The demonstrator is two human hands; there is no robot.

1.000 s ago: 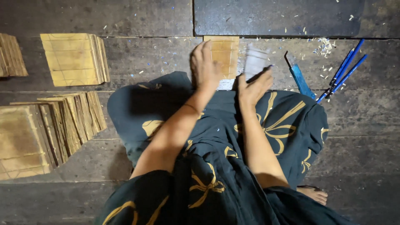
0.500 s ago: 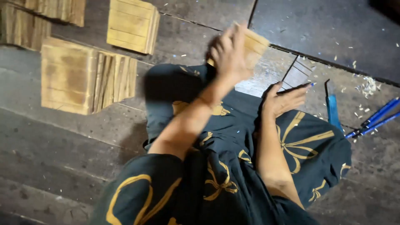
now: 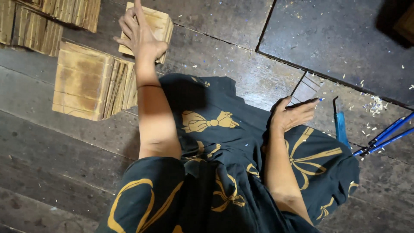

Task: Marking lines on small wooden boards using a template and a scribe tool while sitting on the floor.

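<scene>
Dark floorboards (image 3: 224, 47) carry stacks of tan woven squares, the biggest stack (image 3: 88, 84) beside the person's knee; the left hand (image 3: 140, 34), fingers spread, presses a square onto a small stack (image 3: 161, 23), so stacking seems in hand, squaring edges next; half a second ago it held that square above the lap; the right hand (image 3: 293, 116) pinches a thin blue-tipped tool (image 3: 308, 102)

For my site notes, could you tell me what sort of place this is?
Probably a small craft workspace on a dark plank floor: stacks of thin wooden slats, pale shavings, blue-handled tools. The left hand rests on one slat stack.
</scene>
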